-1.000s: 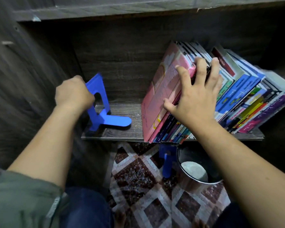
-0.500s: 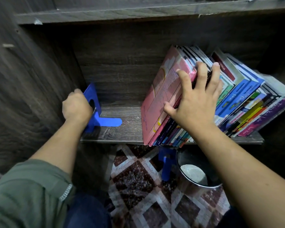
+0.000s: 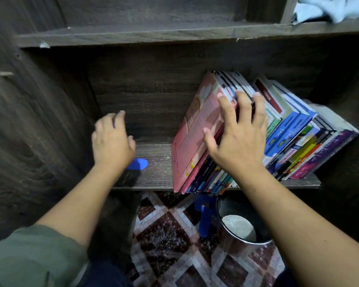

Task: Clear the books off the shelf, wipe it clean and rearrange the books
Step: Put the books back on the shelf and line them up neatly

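Since the earlier frame the blue bookend (image 3: 138,164) has gone from the open part of the shelf (image 3: 158,175) to its left end, close to the side wall, and the left hand (image 3: 112,141) has gone there with it. The books (image 3: 288,131) have not changed place. They stand on the right half of the shelf in one row that leans to the right, with a pink book (image 3: 195,137) as the outer one on the left.

The right hand (image 3: 239,146) lies on this row with its fingers spread and straight. It presses on the top edges, and the thumb rests on the pink cover. The left hand covers the upright part of the bookend, and only the flat foot and a small blue strip between the fingers show. This hand is blurred, so I cannot tell if it grips the plate or is letting it go.

I judge that the bookend is being put aside, either to clear the books or to set them in order again. The next move probably calls for both hands on the row, because the leaning books can slide or fall open when the pressure goes.

The count is one row of books, too many and too thin for an exact number but well over ten, and one bookend on the shelf. One pale cloth (image 3: 330,7) lies on the board above. On the tiled floor (image 3: 164,235) below stand one metal bucket (image 3: 257,242) and one blue object (image 3: 205,218) just beside it
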`<state>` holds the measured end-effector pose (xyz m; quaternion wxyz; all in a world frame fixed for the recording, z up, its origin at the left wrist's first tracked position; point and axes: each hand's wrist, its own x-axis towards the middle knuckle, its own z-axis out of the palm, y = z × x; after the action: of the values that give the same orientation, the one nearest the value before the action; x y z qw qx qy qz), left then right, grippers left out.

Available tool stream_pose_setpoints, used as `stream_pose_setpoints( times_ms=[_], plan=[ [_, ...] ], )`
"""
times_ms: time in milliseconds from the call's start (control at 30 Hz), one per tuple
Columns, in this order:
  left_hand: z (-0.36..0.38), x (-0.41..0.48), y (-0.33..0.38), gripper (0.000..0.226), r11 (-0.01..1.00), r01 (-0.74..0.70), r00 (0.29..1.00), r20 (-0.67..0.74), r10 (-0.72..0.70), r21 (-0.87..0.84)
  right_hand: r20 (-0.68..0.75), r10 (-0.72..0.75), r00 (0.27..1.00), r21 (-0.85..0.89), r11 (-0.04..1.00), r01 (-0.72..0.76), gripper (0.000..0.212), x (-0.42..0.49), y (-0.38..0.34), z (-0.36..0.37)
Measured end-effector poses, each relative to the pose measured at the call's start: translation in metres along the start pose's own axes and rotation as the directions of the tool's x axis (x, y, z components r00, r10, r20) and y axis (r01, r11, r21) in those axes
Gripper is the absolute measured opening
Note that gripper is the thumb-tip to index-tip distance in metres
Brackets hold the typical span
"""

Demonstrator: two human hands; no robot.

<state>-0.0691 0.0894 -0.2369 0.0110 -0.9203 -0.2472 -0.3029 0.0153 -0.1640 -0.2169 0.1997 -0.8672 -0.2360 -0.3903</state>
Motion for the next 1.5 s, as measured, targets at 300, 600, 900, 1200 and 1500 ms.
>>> stream_pose_setpoints(
  times_ms=[300, 600, 900, 1200, 1500],
  plan=[
    [-0.008, -0.05, 0.111, 0.082, 0.796, -0.381, 0.876, 0.091, 0.473, -0.47, -0.016, -0.024, 1.0, 0.208, 0.978, 0.027, 0.04, 0.01, 0.048, -0.022],
    [-0.005, -0.039, 0.175, 0.094, 0.794, -0.259, 0.958, -0.039, 0.285, -0.551, 0.153, -0.023, 0.988, 0.475, 0.878, -0.053, 0.054, 0.016, 0.065, -0.037],
    [-0.003, -0.031, 0.195, 0.102, 0.735, -0.299, 0.95, -0.266, 0.166, -0.609, 0.22, -0.089, 0.971, 0.552, 0.832, -0.049, 0.056, 0.025, 0.065, -0.041],
    [-0.021, -0.017, 0.164, 0.093, 0.845, 0.013, 0.906, -0.351, -0.236, -0.534, 0.207, -0.082, 0.975, -0.01, 0.996, 0.086, 0.049, 0.011, 0.058, -0.011],
    [-0.042, -0.003, 0.146, 0.096, 0.761, 0.127, 0.931, -0.189, -0.313, -0.636, 0.114, -0.06, 0.992, -0.116, 0.991, 0.073, 0.044, 0.011, 0.053, -0.001]
  ],
)
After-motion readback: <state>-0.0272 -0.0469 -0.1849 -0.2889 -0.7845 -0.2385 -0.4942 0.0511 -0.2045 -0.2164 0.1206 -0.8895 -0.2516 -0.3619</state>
